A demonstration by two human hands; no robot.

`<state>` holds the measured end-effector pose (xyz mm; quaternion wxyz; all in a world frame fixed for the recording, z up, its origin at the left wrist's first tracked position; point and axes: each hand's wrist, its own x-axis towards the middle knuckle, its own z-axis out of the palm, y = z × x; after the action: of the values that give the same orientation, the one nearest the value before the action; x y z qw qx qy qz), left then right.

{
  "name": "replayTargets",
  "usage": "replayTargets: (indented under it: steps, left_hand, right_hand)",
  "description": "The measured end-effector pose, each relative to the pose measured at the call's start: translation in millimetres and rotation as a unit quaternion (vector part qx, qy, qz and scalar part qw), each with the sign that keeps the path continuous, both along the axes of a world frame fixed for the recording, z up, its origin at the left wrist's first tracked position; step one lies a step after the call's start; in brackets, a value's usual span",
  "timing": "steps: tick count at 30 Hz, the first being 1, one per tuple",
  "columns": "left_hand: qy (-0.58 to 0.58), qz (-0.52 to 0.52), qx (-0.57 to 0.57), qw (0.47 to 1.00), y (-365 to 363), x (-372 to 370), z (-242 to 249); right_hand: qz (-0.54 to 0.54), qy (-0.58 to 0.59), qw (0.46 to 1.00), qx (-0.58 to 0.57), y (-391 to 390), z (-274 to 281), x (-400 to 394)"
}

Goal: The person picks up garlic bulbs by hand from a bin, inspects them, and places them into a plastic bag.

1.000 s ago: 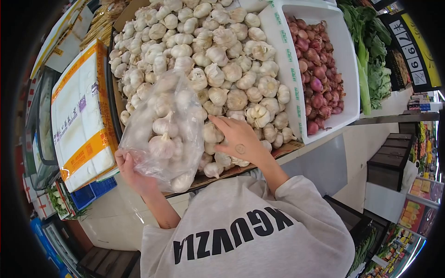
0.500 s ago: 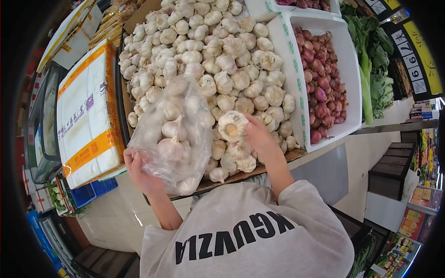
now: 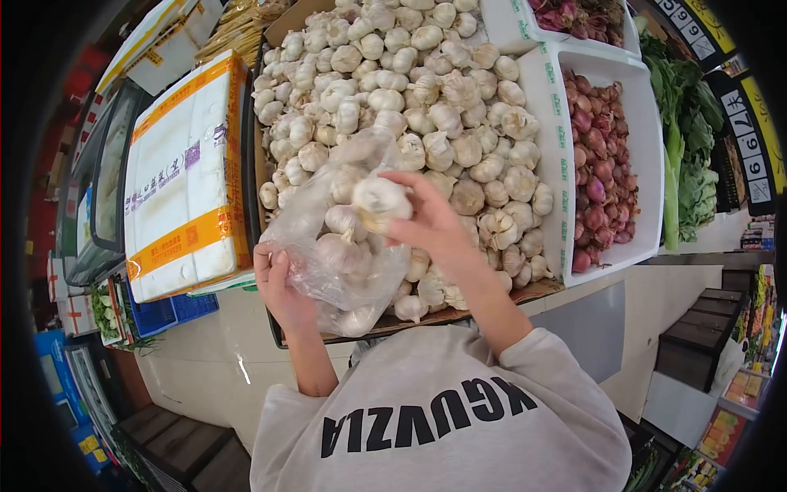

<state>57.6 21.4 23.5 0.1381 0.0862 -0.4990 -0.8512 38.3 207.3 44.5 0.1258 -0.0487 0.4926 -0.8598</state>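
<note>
My left hand [image 3: 283, 287] pinches the edge of a clear plastic bag [image 3: 307, 217]. Several garlic bulbs [image 3: 336, 252] show through its film. Between the fingers and thumb of my right hand [image 3: 430, 221] is a garlic bulb [image 3: 380, 202], slightly blurred, which overlaps the bag in this view. Behind and under both hands spreads a large heap of loose garlic [image 3: 443, 107] in a wide box. The lower part of the bag hangs over the heap's near edge.
Right of the garlic stands a white foam box [image 3: 648, 164] of red shallots [image 3: 597, 176], with leafy greens [image 3: 676, 139] beyond it and price signs [image 3: 750, 139] at far right. A white foam box with orange tape [image 3: 184, 180] sits on the left, above a blue crate [image 3: 172, 312].
My right hand has moved left with the garlic bulb, from over the heap to in front of the bag. My left hand still grips the bag. The whole view has shifted slightly.
</note>
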Motion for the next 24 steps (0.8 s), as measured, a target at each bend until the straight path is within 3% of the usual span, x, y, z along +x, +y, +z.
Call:
replayTargets:
  steps: [4,6,8,10,14,17,20,22,24]
  left_hand:
    - [0.006,-0.007,0.014,1.0,2.7,3.5,1.7]
    - [0.003,-0.008,0.027,1.0,5.5,5.5,5.2]
    - [0.004,0.043,-0.004,0.999,9.6,4.7,12.0]
    - [0.012,0.07,-0.038,0.997,8.9,-2.6,19.5]
    - [0.083,0.067,-0.117,0.987,2.7,-19.7,38.1]
    - [0.099,0.064,-0.113,0.987,6.5,-26.8,50.9]
    - [0.107,0.046,-0.121,0.986,6.7,-27.3,61.9]
    - [0.109,0.047,-0.122,0.985,7.2,-29.9,73.3]
    - [0.142,0.067,-0.102,0.982,7.2,-32.6,81.6]
  right_hand:
    - [-0.023,0.055,0.998,0.012,-35.4,-5.8,-6.1]
    - [-0.03,0.18,0.966,0.184,-42.5,-8.6,-2.2]
    - [-0.049,0.204,0.951,0.229,-43.5,-6.6,2.3]
    - [-0.001,0.26,0.908,0.328,-40.2,-4.7,4.4]
    - [-0.022,0.277,0.898,0.341,-43.5,-4.9,3.4]
    - [-0.057,0.243,0.921,0.299,-43.1,-8.4,-4.1]
    - [-0.022,0.197,0.933,0.301,-32.7,-10.1,-10.9]
    - [-0.154,0.291,0.9,0.285,-20.5,-11.3,-12.3]
    - [-0.126,0.215,0.934,0.257,0.3,0.1,-3.6]
